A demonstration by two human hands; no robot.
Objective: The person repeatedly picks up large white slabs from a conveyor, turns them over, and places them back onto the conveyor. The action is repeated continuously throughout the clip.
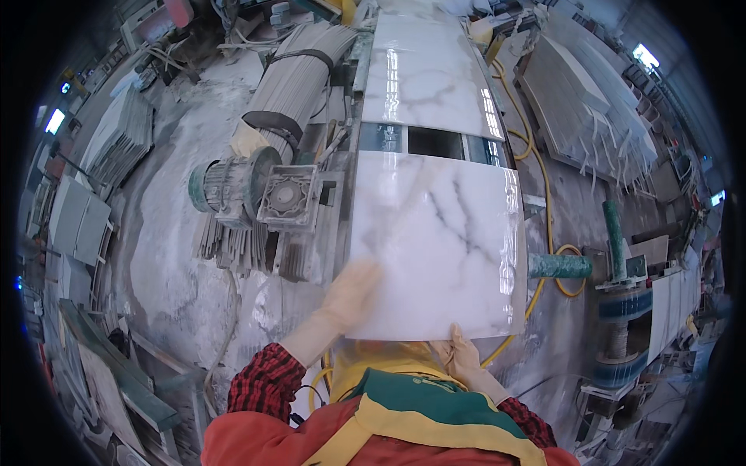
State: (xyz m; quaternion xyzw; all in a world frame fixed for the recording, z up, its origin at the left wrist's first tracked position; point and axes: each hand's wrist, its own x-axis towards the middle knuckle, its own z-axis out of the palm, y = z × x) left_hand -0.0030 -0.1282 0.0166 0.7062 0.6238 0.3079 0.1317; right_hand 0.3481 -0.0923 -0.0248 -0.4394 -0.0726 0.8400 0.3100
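Observation:
A glossy white marble slab (435, 233) with grey veins lies in front of me on a long conveyor-like bed. My left hand (353, 295), in a pale glove, is at its near left edge; the fingers are smeared by motion, so their grip does not show. At the near edge, right of the middle, my right hand (460, 356), gloved too, pinches the slab's rim, thumb up against it and the other fingers partly hidden. Beyond a gap showing dark rollers lies a second white marble slab (423, 70).
An electric motor with a gearbox (287, 194) stands left of the bed, beside a strapped bundle of long strips (299, 70). A yellow hose (548, 210) and a green roller end (559, 266) are on the right. Stacked slabs (563, 97) stand at the far right.

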